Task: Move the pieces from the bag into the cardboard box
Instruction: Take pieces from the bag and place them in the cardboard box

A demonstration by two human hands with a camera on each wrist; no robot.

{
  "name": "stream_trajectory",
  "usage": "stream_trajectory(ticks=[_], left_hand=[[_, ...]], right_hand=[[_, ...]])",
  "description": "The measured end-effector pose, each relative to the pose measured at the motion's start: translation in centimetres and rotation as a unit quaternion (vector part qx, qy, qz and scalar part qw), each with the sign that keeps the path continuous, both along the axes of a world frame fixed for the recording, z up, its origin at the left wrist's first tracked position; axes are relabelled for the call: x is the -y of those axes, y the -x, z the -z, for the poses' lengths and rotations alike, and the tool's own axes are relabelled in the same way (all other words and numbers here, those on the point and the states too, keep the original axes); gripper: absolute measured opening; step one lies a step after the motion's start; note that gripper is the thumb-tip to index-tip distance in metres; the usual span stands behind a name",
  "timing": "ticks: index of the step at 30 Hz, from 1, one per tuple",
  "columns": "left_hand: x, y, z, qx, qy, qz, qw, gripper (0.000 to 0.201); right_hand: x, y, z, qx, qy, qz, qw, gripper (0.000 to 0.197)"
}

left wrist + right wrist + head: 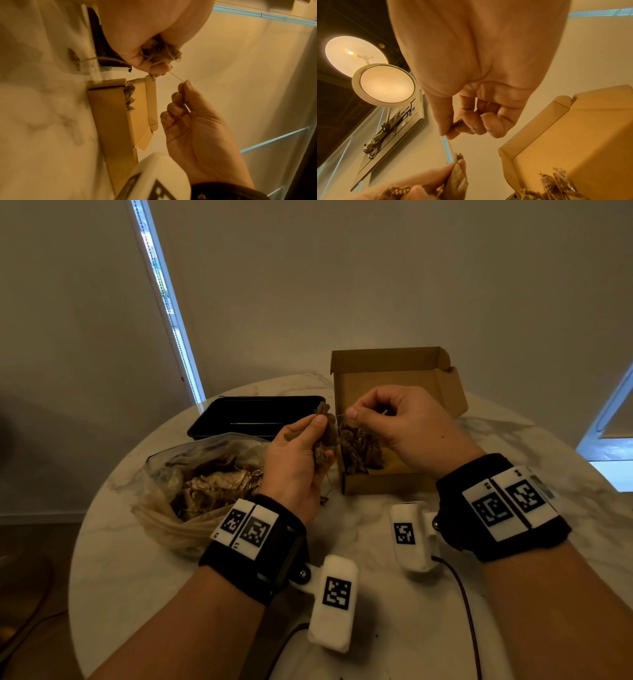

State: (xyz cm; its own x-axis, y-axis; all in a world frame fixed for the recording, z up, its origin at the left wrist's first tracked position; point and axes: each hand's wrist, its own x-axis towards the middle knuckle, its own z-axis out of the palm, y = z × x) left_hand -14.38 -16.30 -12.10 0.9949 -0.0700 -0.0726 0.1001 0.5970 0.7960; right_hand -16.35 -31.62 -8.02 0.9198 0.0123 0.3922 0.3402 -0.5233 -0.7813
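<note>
A clear plastic bag [191, 484] of brown, dried-looking pieces lies on the left of the table. To its right stands the open cardboard box [387, 482], with several pieces [359, 450] piled in its left end. My left hand [318, 436] grips a clump of pieces [159, 54] beside the box's left wall. My right hand [356, 415] hovers over the box and pinches a thin string [176, 77] between thumb and forefinger. The string runs back to the clump. In the right wrist view the string [449, 147] stretches down to the piece [458, 174] in my left hand [436, 181].
A black tray [257, 414] sits behind the bag, left of the box. One small piece [323, 500] on a string lies on the marble table [376, 594] in front of the box. The raised box lid [394, 361] stands at the back.
</note>
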Motion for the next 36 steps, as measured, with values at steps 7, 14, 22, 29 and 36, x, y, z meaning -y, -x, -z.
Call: stream_trajectory(ticks=[7,14,22,29,36], left_hand=[[0.4,0.8,-0.2,0.026,-0.081,0.097,0.992,0.013],[0.9,1.6,-0.7,0.080,-0.079,0.176,0.978,0.007],[0.6,1.3,-0.7,0.092,-0.042,0.142,0.985,0.030],[0.2,0.4,-0.3,0.029,0.001,0.027,0.999,0.023],[0.1,0.0,0.3,0.011,-0.021,0.021,0.999,0.017]], right_hand=[[-0.1,0.2,-0.3,0.037,0.004,0.004,0.999,0.012],[1.1,-0.6,0.2,0.017,0.027,0.075,0.997,0.015],[0.9,-0.5,0.4,-0.010,0.041,0.074,0.996,0.011],[0.6,0.0,0.0,-0.024,0.013,0.041,0.999,0.005],[0.1,0.2,-0.4,0.020,-0.004,-0.045,0.999,0.011]])
